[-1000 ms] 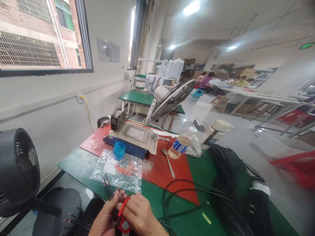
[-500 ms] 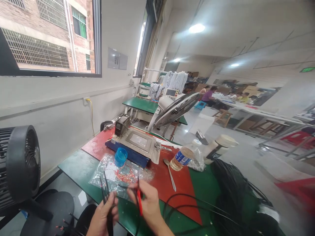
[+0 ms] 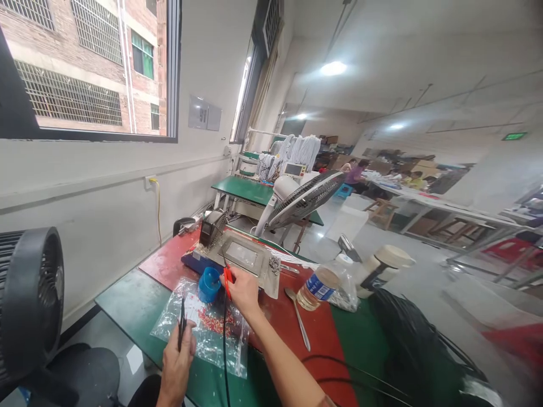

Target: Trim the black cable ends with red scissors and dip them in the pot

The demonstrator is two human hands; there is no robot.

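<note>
Your right hand (image 3: 242,289) pinches a red-tipped black cable (image 3: 224,333), with a bright blue cup (image 3: 209,284) at its nine o'clock. Your left hand (image 3: 177,362) grips thin black wires (image 3: 181,322). At its two o'clock a clear plastic bag (image 3: 203,330) shows a scatter of small red pieces. The table (image 3: 127,297) is dark green, and a red mat (image 3: 322,333) covers its middle.
</note>
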